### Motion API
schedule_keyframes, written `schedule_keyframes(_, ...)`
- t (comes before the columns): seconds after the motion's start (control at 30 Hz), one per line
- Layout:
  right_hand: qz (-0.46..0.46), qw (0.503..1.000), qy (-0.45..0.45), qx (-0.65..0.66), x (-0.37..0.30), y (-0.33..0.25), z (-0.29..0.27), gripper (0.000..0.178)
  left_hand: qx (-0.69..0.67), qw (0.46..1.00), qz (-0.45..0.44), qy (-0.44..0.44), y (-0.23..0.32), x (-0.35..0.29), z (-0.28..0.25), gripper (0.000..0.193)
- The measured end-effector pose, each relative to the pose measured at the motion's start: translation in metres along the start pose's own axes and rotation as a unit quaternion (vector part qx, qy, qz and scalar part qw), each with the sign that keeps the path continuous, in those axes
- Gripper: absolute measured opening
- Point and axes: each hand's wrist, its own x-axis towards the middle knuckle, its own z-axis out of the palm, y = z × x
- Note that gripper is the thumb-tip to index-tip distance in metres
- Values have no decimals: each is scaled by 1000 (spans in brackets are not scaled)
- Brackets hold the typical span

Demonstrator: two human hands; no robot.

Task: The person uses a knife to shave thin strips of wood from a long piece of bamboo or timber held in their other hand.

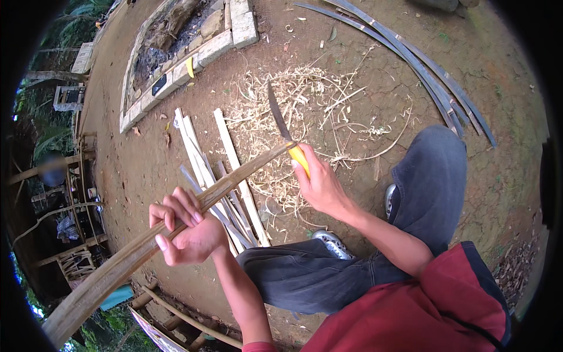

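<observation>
A long brown strip of split bamboo (111, 271) runs slantwise from the lower left toward the middle of the view. My left hand (196, 234) is closed around it, fingers curled over the top and thumb on the near side. My right hand (322, 185) grips the yellow handle of a knife (277, 111). Its dark, slightly curved blade points up and away from me. The strip's far end meets the knife near the base of the blade; whether they touch I cannot tell.
Curly pale shavings (305, 88) cover the ground ahead. Pale split strips (229, 158) lie beyond my left hand. Long dark bamboo strips (422, 61) lie at the far right. A brick-edged fire pit (214, 50) holds a phone (159, 85) on its rim.
</observation>
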Motion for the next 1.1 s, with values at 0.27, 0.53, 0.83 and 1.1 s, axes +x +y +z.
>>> schedule_keyframes(0.27, 50, 997, -38, -34, -2, 35, 4, 20, 84, 985, -9, 149, 22, 0, -48, 39)
schedule_keyframes(0.53, 59, 990, -110, -62, -12, 30, 18, 32, 81, 984, 4, 157, 18, 5, -47, 38)
schedule_keyframes(0.83, 39, 988, -126, -75, -5, 59, 45, 29, 60, 986, 18, 156, 10, 5, -32, 37)
schedule_keyframes(1.1, 103, 960, -213, -149, -1, 74, 55, 35, -2, 997, -7, 78, 11, 1, -28, 36)
